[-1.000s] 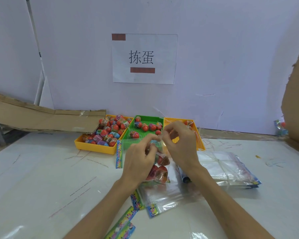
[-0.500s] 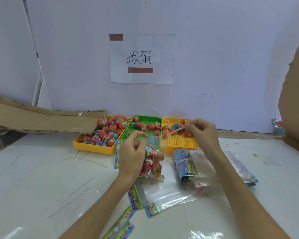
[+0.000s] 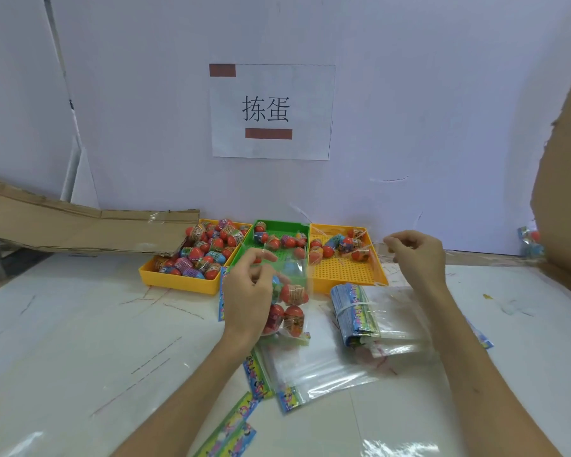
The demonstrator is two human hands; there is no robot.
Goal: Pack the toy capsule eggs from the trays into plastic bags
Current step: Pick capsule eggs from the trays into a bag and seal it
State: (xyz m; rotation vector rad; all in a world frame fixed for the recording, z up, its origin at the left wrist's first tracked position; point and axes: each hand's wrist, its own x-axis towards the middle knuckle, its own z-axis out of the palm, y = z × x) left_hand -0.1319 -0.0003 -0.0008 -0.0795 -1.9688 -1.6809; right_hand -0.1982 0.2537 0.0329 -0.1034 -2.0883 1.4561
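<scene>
My left hand (image 3: 248,291) grips a clear plastic bag (image 3: 292,311) upright above the table, with several red and blue capsule eggs inside it. My right hand (image 3: 416,255) hovers to the right of the trays with its fingertips pinched together on what looks like a thin clear strip. Behind them stand three trays in a row. The left yellow tray (image 3: 178,282) is heaped with eggs. The green tray (image 3: 284,225) and the right yellow tray (image 3: 343,272) hold several eggs each at their far ends.
A banded bundle of empty bags (image 3: 353,311) lies right of the filled bag. Loose flat bags (image 3: 317,367) and colourful header cards (image 3: 231,433) lie near me. Cardboard (image 3: 80,229) leans at the back left and cardboard (image 3: 564,192) stands at the right. A filled bag (image 3: 531,242) sits far right.
My right hand has left the bag's mouth and swung right, past the right yellow tray, drawing a thin strip with it. My left hand keeps holding the filled bag.
</scene>
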